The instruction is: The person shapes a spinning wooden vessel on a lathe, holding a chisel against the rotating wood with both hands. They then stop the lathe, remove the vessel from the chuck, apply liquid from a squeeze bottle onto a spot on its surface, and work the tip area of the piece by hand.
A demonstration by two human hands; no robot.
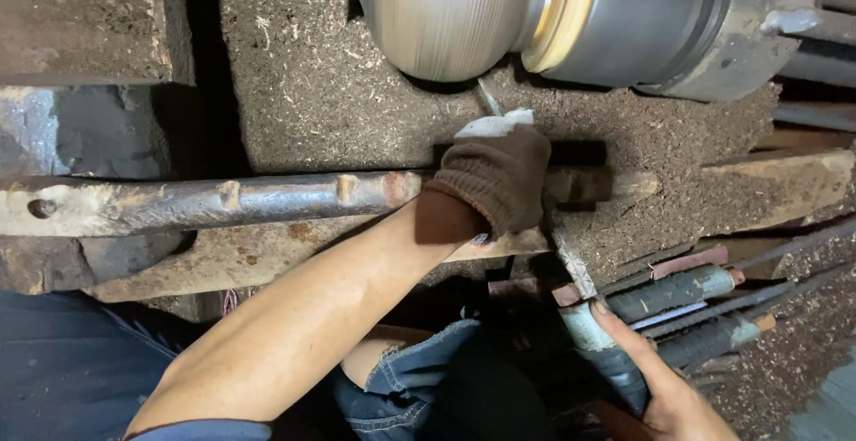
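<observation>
A rounded grey workpiece spins blurred on a lathe at the top, held by a dark chuck. My left hand, in a brown glove, presses down on a long chisel where it crosses the rusty metal tool rest bar. The chisel's thin tip pokes out above the glove, right under the workpiece. My bare right hand grips the chisel's bluish handle at the lower right.
Sawdust covers the lathe bed. Several other turning tools with taped handles lie at the right. A dark metal block sits at the left. My legs in dark trousers fill the bottom.
</observation>
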